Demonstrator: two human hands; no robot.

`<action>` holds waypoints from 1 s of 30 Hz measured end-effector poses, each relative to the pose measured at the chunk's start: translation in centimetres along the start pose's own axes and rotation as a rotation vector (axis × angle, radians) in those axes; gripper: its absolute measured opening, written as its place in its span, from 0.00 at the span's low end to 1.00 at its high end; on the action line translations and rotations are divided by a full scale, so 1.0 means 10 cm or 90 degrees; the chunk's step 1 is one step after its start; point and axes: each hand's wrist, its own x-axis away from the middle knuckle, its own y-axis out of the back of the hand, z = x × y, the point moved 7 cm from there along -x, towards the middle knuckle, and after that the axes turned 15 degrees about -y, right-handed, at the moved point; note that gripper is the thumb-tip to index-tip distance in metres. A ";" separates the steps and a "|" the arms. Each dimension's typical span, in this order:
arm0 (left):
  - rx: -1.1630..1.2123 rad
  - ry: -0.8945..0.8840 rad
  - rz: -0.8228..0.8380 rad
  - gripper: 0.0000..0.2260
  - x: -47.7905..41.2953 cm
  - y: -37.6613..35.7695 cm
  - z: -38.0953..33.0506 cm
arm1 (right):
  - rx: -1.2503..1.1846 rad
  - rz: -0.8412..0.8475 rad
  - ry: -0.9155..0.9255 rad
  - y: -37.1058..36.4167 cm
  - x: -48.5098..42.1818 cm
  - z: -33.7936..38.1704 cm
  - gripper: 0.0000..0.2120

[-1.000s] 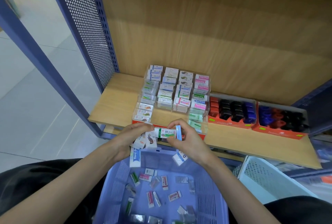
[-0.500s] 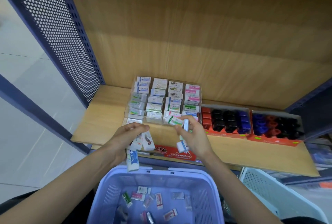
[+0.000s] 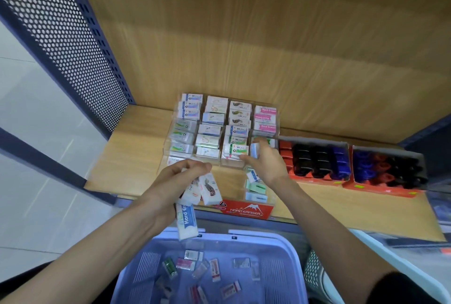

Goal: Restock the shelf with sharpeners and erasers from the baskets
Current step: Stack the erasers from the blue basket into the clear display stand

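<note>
Reaching further in than half a second earlier, the right hand (image 3: 266, 164) has carried a green-labelled eraser (image 3: 236, 149) from the shelf's front edge up to the third column of the clear display rack (image 3: 168, 157), while the left hand (image 3: 175, 179) has barely shifted. The wooden shelf (image 3: 131, 157) fills the scene, bounded at left by a perforated side panel (image 3: 61, 47). Below its front edge sits the blue basket (image 3: 263, 235), loose erasers (image 3: 214, 272) scattered over its bottom, with a white basket (image 3: 314, 267) just beside it on the right. On the shelf the rack stands at left, most compartments stacked with erasers, and two red cartons of sharpeners (image 3: 317, 180) stand beside it to the right, both looking full. The left hand hovers at the rack's front, fingers curled round a clutch of spare erasers (image 3: 206, 189), one marked "Hard Eraser" hanging below the palm. The right hand's fingers are curled too: they grip a blue-edged eraser (image 3: 255, 150) upright, another appears tucked under the palm, and a fingertip rests against the green-labelled eraser, now lying on its stack in the compartment. That piece looks as good as shelved, so the eraser restocking is under way rather than finished, with both hands loaded and plenty left in the blue basket.
</note>
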 end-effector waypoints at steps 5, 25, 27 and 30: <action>-0.005 0.015 -0.001 0.06 0.02 -0.02 0.03 | -0.009 0.049 0.000 -0.11 0.04 -0.01 0.17; -0.166 0.010 0.122 0.02 0.17 -0.19 0.11 | -0.517 -0.003 0.051 0.26 1.05 0.42 0.14; -0.164 0.015 0.117 0.02 0.15 -0.17 0.11 | -0.522 -0.016 0.052 0.27 1.08 0.43 0.14; -0.163 0.035 0.115 0.02 0.15 -0.14 0.13 | -0.537 0.011 0.079 0.29 1.12 0.48 0.11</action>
